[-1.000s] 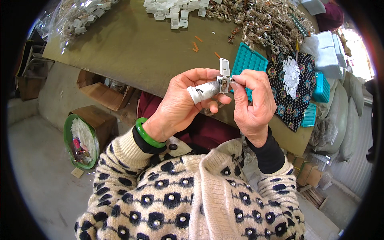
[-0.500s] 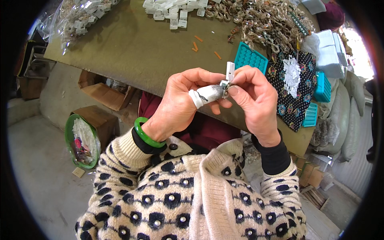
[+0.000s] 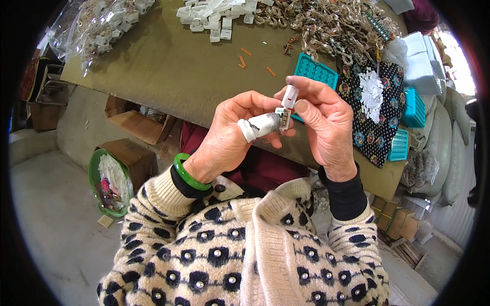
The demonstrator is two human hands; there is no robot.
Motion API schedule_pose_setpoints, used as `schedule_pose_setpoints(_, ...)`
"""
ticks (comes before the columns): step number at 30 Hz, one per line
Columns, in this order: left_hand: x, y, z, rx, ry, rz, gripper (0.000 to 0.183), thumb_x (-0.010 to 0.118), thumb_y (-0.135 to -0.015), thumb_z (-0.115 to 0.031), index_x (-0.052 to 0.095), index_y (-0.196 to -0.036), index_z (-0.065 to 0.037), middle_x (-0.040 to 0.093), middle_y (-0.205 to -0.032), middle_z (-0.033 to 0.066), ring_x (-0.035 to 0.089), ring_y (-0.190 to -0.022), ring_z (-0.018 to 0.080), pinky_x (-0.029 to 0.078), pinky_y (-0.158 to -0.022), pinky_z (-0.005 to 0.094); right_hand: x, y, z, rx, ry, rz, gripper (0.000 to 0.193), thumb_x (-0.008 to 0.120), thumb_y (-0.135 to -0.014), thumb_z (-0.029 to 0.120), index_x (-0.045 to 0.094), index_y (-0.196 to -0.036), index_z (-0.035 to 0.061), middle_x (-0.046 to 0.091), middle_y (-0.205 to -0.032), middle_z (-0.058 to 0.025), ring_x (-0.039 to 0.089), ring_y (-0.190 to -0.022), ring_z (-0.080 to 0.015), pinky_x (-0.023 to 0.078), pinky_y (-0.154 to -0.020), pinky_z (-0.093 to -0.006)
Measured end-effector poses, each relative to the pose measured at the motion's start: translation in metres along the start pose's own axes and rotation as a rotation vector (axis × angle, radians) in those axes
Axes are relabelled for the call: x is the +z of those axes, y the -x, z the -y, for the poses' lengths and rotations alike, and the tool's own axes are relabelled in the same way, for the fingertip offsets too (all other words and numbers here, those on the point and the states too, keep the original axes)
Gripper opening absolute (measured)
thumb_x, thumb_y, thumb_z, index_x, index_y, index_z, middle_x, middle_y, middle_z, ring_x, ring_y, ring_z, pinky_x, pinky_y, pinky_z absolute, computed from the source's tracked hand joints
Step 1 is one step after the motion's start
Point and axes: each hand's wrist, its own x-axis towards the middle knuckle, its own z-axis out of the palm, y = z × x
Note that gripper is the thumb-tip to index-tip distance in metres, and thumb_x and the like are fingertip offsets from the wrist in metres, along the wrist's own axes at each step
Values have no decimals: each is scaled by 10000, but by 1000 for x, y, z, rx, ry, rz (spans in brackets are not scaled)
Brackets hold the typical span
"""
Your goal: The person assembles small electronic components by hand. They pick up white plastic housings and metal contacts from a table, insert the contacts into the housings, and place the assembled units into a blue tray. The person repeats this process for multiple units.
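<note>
My left hand [image 3: 224, 125] grips a small white plastic case [image 3: 282, 120] in front of me, above the table's near edge. Its thumb, wrapped in a smudged white cover [image 3: 259, 126], presses on the case's lower half, where small parts show inside. The hinged lid [image 3: 290, 95] is swung up, away from that half. At the lid, the thumb and forefinger of my right hand [image 3: 329, 122] close in from the right. The fingers behind the case are partly hidden. A green bangle [image 3: 186, 173] circles my left wrist.
Across the table's [image 3: 168, 71] far side lie white plastic cases [image 3: 217, 18] and a heap of coiled clear wires [image 3: 332, 30]. A teal tray [image 3: 315, 71] and a patterned cloth with white chips [image 3: 371, 97] sit at right. A bag of cases [image 3: 104, 25] lies far left.
The case has turned slightly, so its open inside shows more. My right thumb and forefinger have shifted up to the lid. The view has moved a little.
</note>
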Motion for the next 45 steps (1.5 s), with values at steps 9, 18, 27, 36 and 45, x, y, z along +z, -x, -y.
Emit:
schedule_pose_setpoints(9,0,3,0,-48,131,-6,256,653,-921,-171,590,-1126,-30,667,-1094,162,699,-932,300,573,-620,299,8,8,-14,-247,339,-195,160,636,-919,5,625,-1073,-38,712,-960,-123,677,-854,-151,539,-794,-266)
schedule_pose_setpoints(18,3,9,-2,-10,169,23,244,666,-917,-166,605,-1110,-30,666,-1040,114,659,-801,187,576,-652,297,16,-1,-24,-837,767,-145,149,606,-892,-89,575,-1007,-1,716,-903,-164,702,-801,-222,562,-674,-283)
schedule_pose_setpoints(27,0,11,5,54,263,6,273,683,-913,-211,578,-1129,-81,653,-1031,57,661,-896,167,573,-745,306,28,9,-24,-738,761,-32,279,641,-838,-27,626,-1117,-26,629,-1065,-170,607,-970,-294,504,-837,-347)
schedule_pose_setpoints(36,-10,12,26,-68,549,105,214,646,-941,-249,598,-1084,-97,650,-997,3,632,-888,115,535,-762,268,30,4,-45,-871,793,-73,208,639,-880,17,601,-1074,-48,594,-929,-145,587,-808,-292,500,-701,-366)
schedule_pose_setpoints(45,-6,8,8,-43,380,-139,203,615,-956,-197,586,-1104,-61,632,-1029,98,630,-774,179,562,-648,311,23,21,-31,-688,855,-7,417,678,-865,150,574,-1235,-12,552,-1176,-198,558,-1015,-347,466,-867,-419)
